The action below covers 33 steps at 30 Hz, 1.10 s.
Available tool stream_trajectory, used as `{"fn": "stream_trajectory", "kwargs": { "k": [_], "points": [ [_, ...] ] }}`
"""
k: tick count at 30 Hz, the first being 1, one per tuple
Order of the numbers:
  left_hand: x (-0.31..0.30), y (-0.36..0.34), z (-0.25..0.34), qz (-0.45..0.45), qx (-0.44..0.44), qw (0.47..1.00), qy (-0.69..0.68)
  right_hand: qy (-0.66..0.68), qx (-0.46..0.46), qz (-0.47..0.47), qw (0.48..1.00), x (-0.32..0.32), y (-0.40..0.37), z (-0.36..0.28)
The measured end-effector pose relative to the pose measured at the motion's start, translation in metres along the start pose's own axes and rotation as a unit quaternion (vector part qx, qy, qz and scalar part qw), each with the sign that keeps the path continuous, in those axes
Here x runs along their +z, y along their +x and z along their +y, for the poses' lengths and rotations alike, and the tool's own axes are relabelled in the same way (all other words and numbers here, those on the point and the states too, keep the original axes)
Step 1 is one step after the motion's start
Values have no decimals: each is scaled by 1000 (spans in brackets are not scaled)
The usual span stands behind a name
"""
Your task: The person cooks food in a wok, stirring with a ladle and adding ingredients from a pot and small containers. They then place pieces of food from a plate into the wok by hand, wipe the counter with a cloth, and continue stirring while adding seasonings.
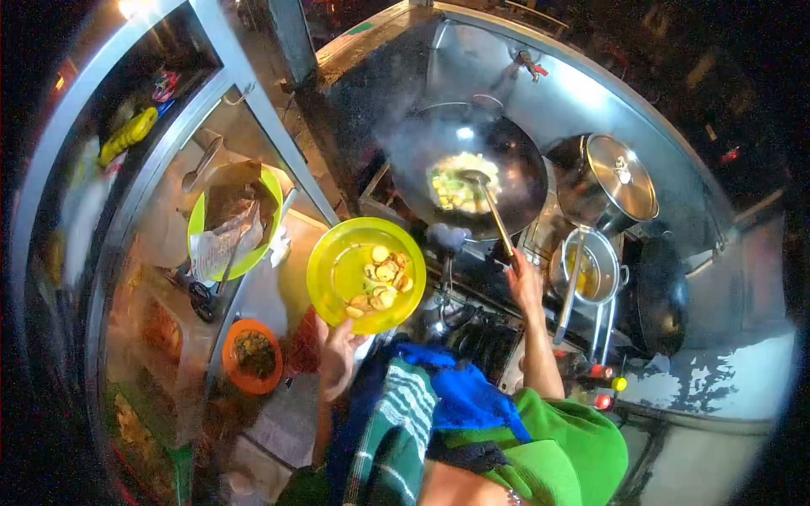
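My left hand grips the lower edge of a yellow-green plate. Pale and browned sliced pieces lie on the plate's right side. A long-handled ladle is held in my right hand, fingers wrapped round its handle. Its head rests among the chopped pale-yellow food in a large dark wok. Steam rises over the wok. The plate is near the wok's lower left, apart from it.
Right of the wok stand a lidded steel pot and a smaller pot with utensils across it. On the left are a green bowl, scissors and an orange bowl. Bottles lie at lower right.
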<state>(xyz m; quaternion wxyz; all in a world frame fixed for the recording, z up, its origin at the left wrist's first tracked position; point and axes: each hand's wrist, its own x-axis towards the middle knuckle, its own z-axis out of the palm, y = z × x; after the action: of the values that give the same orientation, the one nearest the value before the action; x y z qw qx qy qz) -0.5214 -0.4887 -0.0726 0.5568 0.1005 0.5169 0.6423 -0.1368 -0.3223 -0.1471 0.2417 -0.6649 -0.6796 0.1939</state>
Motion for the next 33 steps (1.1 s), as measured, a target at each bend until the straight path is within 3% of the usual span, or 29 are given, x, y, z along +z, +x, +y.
{"fn": "stream_trajectory", "kwargs": {
  "k": [4,6,8,12,16,19,24,26,27,28,33],
  "points": [
    [16,-6,8,-15,-1,1000,-3,-12,59,31,998,-18,0,-14],
    [20,-6,8,-7,-9,1000,-3,-87,-56,142,984,-34,1,-33],
    [18,-2,3,-54,24,998,-3,-128,-61,93,986,-56,4,-61],
    [20,0,-5,-45,31,999,4,5,-88,34,996,-62,7,-86],
    [28,-5,-6,-65,34,997,8,-24,-152,-21,988,-67,4,-120],
    [31,-5,-8,-54,40,997,35,39,-252,-25,967,-61,3,-146],
    [36,-4,-14,-62,84,994,32,-19,-363,-75,929,-62,-4,-190],
    [36,-3,-15,-62,89,994,31,22,-359,-141,922,-58,-4,-200],
    [35,-3,-16,-62,80,994,35,24,-382,-115,916,-52,-6,-204],
    [34,-3,-16,-63,72,995,38,-9,-377,-160,912,-44,-4,-205],
    [40,-7,-18,-51,101,992,57,-48,-359,-168,917,-16,-17,-217]
  ]
}}
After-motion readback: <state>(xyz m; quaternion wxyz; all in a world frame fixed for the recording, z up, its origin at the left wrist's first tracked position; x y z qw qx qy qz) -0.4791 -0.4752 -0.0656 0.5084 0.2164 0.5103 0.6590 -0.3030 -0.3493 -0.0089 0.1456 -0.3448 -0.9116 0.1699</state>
